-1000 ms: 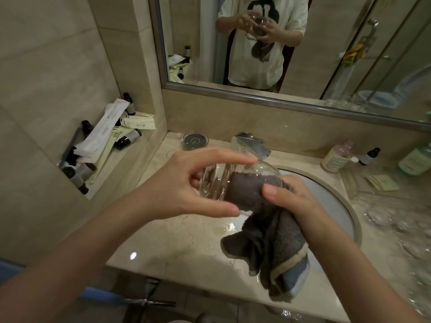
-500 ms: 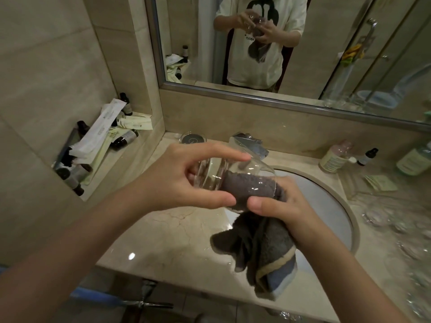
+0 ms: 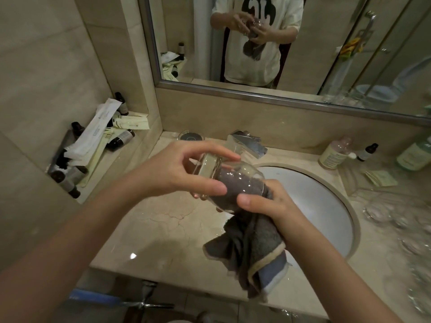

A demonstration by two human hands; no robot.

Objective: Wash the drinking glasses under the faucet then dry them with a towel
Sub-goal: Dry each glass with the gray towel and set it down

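A clear drinking glass [image 3: 242,176] lies tilted on its side above the counter's left part, its thick base toward me on the left. My left hand [image 3: 177,173] grips that base between thumb and fingers. A grey towel [image 3: 254,248] with a pale border is stuffed into the glass and hangs down below it. My right hand [image 3: 268,203] holds the towel at the glass's mouth, thumb against the glass wall. The chrome faucet [image 3: 249,143] stands behind the glass; no water runs from it.
The white round sink [image 3: 326,206] sits to the right of my hands. Several clear glasses [image 3: 382,210] stand on the wet counter at the right. Bottles [image 3: 335,152] line the back right. A side ledge [image 3: 98,145] on the left holds small bottles and packets.
The glass has turned and tipped in my left hand, its base now more toward me. My right hand with the towel has shifted slightly lower against the mouth.
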